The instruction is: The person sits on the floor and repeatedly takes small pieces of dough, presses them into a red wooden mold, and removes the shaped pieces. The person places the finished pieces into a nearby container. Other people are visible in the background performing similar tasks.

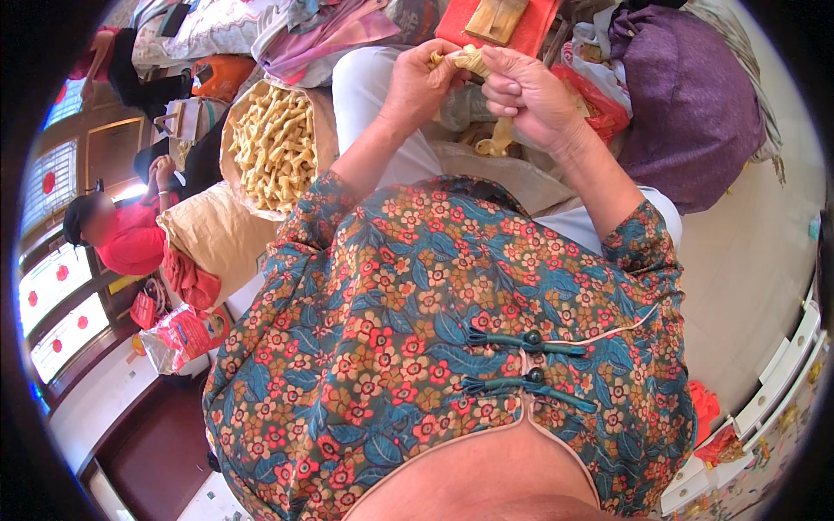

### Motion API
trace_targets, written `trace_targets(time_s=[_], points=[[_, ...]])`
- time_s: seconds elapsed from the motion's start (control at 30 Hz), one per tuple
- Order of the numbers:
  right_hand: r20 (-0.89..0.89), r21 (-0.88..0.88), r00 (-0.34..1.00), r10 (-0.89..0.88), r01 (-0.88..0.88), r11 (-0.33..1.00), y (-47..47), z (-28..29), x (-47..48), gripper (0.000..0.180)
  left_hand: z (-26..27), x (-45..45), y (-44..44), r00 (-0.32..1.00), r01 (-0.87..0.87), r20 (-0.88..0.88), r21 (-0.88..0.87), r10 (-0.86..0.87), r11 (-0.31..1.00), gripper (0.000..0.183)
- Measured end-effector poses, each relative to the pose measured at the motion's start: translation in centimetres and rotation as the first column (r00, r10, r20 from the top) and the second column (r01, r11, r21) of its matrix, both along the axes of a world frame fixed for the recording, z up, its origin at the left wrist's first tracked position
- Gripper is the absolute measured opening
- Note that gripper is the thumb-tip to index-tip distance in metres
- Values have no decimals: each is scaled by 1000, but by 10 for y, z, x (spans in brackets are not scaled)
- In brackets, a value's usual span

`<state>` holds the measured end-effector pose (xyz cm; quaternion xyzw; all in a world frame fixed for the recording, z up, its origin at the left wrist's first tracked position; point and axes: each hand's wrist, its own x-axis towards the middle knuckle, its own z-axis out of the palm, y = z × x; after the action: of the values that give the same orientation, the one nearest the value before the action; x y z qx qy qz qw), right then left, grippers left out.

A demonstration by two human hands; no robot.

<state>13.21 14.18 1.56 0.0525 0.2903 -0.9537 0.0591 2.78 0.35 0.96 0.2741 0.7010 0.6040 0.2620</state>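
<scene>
Near the top centre, both hands grip one pale yellow, pleated strip [470, 60] that looks like a knot or bow of a soft sheet material. My left hand [423, 81] pinches its left end between thumb and fingers. Curled fingers of my right hand [521, 88] close around its right end, and a loose yellow tail [498, 138] lies below that hand. Left of my knee stands a paper sack [327, 127] with its top rolled down, full of similar yellow knotted pieces [273, 146].
A wooden block [496, 19] rests on a red board [449, 26] beyond the hands. A purple cloth bundle [684, 104] and red plastic bag [603, 117] are at right. At left sit another person [133, 234], a brown paper sack [215, 228] and an orange bag [223, 77].
</scene>
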Motion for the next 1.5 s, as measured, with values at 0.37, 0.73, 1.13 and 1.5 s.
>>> trace_targets(time_s=[0.37,0.73,1.13,1.5], points=[[-259,696,917,-302,394,600,-1,-14,-12,26,25,7,0,954,142,-202,-342,-220,929,36],[50,353,943,-330,292,889,40,-8,-17,24,60,15,-2,965,175,201,-15,-169,984,36],[-91,729,972,-215,212,651,8,-5,-14,15,43,3,1,527,-82,-715,-581,-460,809,15],[-147,773,974,-171,221,595,-3,-9,-17,21,-14,-45,5,320,-16,-902,-312,-291,950,10]])
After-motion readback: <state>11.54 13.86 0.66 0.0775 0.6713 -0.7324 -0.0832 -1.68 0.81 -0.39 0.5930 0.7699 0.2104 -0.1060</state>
